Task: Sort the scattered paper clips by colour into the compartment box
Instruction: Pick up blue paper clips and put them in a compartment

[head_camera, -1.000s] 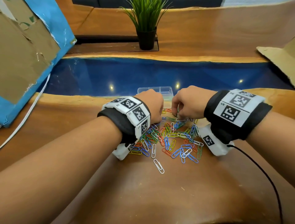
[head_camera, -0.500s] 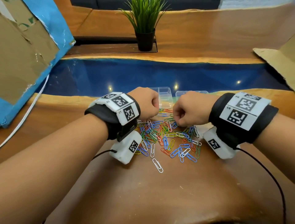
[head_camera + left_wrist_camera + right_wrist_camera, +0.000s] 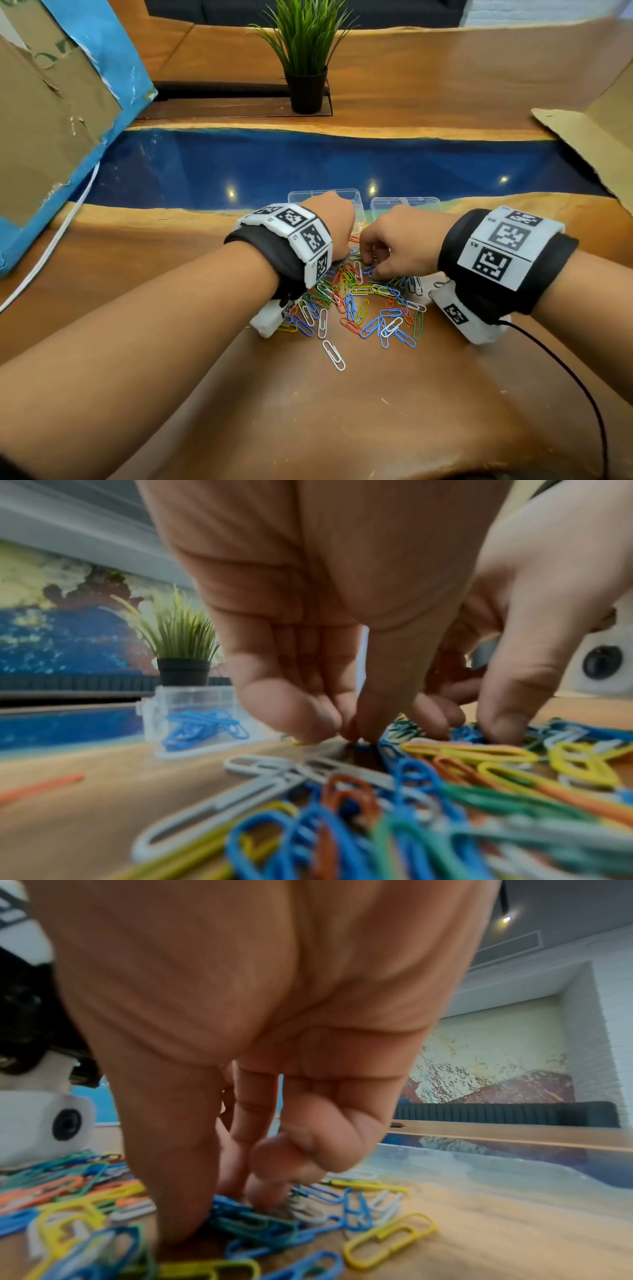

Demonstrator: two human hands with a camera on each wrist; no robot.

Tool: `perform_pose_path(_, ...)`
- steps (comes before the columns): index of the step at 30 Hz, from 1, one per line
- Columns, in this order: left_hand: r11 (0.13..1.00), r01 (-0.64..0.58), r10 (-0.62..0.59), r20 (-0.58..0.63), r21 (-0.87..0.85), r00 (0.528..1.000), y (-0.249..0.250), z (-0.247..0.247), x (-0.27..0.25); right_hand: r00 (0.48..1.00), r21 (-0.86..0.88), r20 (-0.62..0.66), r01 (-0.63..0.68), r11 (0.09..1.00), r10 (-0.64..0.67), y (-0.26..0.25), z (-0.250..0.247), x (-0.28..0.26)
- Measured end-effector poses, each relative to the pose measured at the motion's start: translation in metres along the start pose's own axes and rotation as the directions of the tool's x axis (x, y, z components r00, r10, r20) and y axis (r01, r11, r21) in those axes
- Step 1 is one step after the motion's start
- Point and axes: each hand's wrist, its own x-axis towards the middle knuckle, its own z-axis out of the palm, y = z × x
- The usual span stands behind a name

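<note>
A pile of coloured paper clips [image 3: 359, 301] lies on the wooden table, seen up close as paper clips [image 3: 411, 791] in the left wrist view. The clear compartment box [image 3: 346, 197] stands just behind the pile; one cell of the box [image 3: 192, 718] holds blue clips. My left hand [image 3: 337, 226] hangs over the pile's far edge, its fingertips [image 3: 308, 723] pinched together on a blue clip [image 3: 362, 746]. My right hand [image 3: 394, 240] is beside it, with thumb and curled fingers [image 3: 267, 1191] pressed into the pile around a blue clip [image 3: 232, 1208].
The box's open clear lid [image 3: 406, 204] lies to its right. A potted plant [image 3: 305, 68] stands at the back. Cardboard with blue tape [image 3: 51, 120] leans at the left, with a white cable [image 3: 51, 246] below it. A cardboard flap [image 3: 589, 144] lies at the right. One white clip [image 3: 334, 354] lies nearest me.
The left hand drew back to the left, then returned to the pile's far edge. The right hand came down and nearer onto the clips. The lid beside the box now shows.
</note>
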Motion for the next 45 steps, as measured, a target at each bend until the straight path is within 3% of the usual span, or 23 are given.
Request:
perform_pose_path(8,0.995,0.049,-0.049,0.001,-0.082,0.999,-0.001,-0.001,-0.008,1.0,0.043,0.01,-0.003,0.999,0.002,-0.001,-0.004,-0.001)
perform_pose_path(10,0.982,0.054,-0.059,-0.023,-0.182,0.998,-0.004,-0.005,-0.01,0.999,0.1,-0.028,-0.017,0.995,0.02,0.003,-0.007,-0.002)
perform_pose_path(13,0.894,0.105,-0.089,0.056,-0.436,0.994,-0.014,-0.008,-0.013,0.996,0.319,-0.055,-0.055,0.946,0.076,0.011,-0.009,-0.003)
perform_pose_path(15,0.803,0.126,-0.07,0.117,-0.583,0.991,-0.019,-0.008,-0.014,0.996,0.519,0.01,-0.081,0.851,0.089,0.016,-0.008,-0.003)
perform_pose_path(18,0.649,0.17,-0.073,0.162,-0.742,0.984,-0.021,-0.009,-0.017,0.984,0.783,0.119,-0.173,0.597,0.129,0.019,-0.006,-0.003)
perform_pose_path(20,0.571,0.212,-0.112,0.181,-0.793,0.977,-0.02,-0.01,-0.018,0.975,0.878,0.158,-0.211,0.43,0.157,0.016,-0.005,-0.002)
perform_pose_path(22,0.499,0.257,-0.132,0.221,-0.828,0.966,-0.019,-0.011,-0.02,0.972,0.913,0.18,-0.223,0.34,0.154,0.011,-0.006,0.001)
perform_pose_path(23,0.466,0.27,-0.133,0.235,-0.842,0.963,-0.021,-0.01,-0.021,0.974,0.901,0.168,-0.213,0.377,0.149,0.007,-0.006,0.003)
perform_pose_path(24,0.449,0.279,-0.134,0.245,-0.849,0.96,-0.022,-0.01,-0.022,0.982,0.841,0.121,-0.181,0.51,0.148,0.001,-0.006,0.004)
perform_pose_path(26,0.467,0.3,-0.149,0.261,-0.832,0.954,-0.027,-0.008,-0.023,0.996,0.521,-0.007,-0.075,0.85,0.092,-0.01,-0.005,0.006)
perform_pose_path(28,0.52,0.326,-0.182,0.271,-0.789,0.945,-0.033,-0.008,-0.027,0.997,0.225,-0.075,0.008,0.974,0.009,-0.024,-0.004,0.01)
perform_pose_path(32,0.693,0.313,-0.193,0.251,-0.649,0.948,-0.039,-0.011,-0.039,0.996,0.035,-0.085,0.006,0.999,-0.003,-0.04,0.0,0.018)
perform_pose_path(37,0.92,0.258,-0.212,0.179,-0.294,0.961,-0.037,-0.005,-0.053,1.0,0.003,-0.015,-0.013,1.0,0.013,-0.041,0.0,0.024)
perform_pose_path(41,0.955,0.233,-0.215,0.115,-0.182,0.97,-0.037,0.003,-0.053,0.998,0.019,0.054,-0.024,1.0,0.023,-0.038,-0.001,0.024)
perform_pose_path(45,0.963,0.213,-0.206,0.06,-0.164,0.977,-0.04,0.005,-0.05,0.999,0.15,0.042,-0.035,0.988,0.029,-0.036,-0.006,0.02)
